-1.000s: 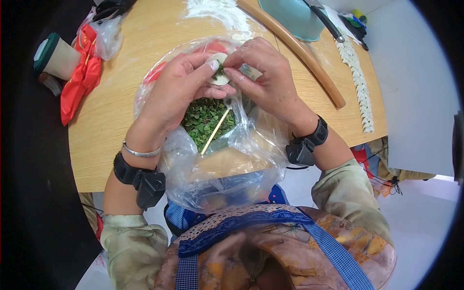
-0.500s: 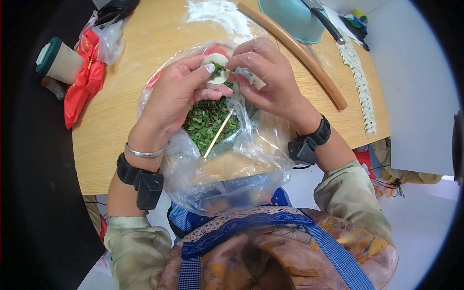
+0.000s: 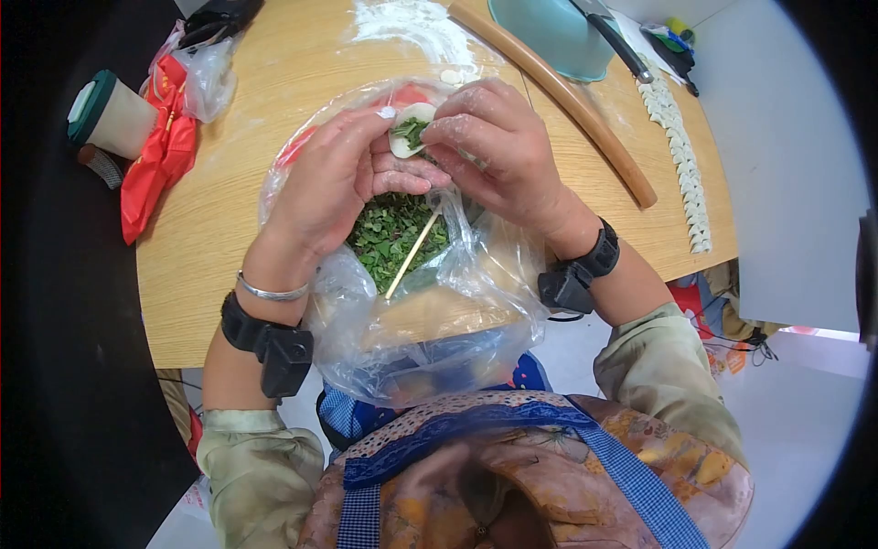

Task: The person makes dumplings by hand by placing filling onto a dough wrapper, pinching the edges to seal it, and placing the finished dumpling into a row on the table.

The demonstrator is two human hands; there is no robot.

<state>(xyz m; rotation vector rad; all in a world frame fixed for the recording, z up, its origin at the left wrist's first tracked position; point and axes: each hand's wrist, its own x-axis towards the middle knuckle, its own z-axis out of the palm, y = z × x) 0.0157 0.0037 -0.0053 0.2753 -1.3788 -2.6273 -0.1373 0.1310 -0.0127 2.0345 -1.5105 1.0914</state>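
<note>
Between my two hands is a small round dough wrapper (image 3: 402, 143) with chopped greens on it. My left hand (image 3: 343, 169) supports it from the left and below, fingers curled beneath. The fingertips of my right hand (image 3: 498, 146) pinch the wrapper's right edge. Below them lies a plastic-lined bowl of chopped greens (image 3: 384, 240), with a light stick (image 3: 413, 254) resting across the greens. Clear plastic (image 3: 439, 320) spills over the bowl's near side.
A wooden rolling pin (image 3: 585, 119) lies right of the bowl, beside a teal basin (image 3: 549, 41) and a knife (image 3: 613, 37). Folded dough pieces (image 3: 679, 160) line the right edge. Flour (image 3: 416, 32) covers the far middle. A cup (image 3: 114, 114) and red bag (image 3: 165, 151) are left.
The wrapper has tilted and its right edge has been drawn up by my right fingers. My left thumb has moved up and left, off the greens.
</note>
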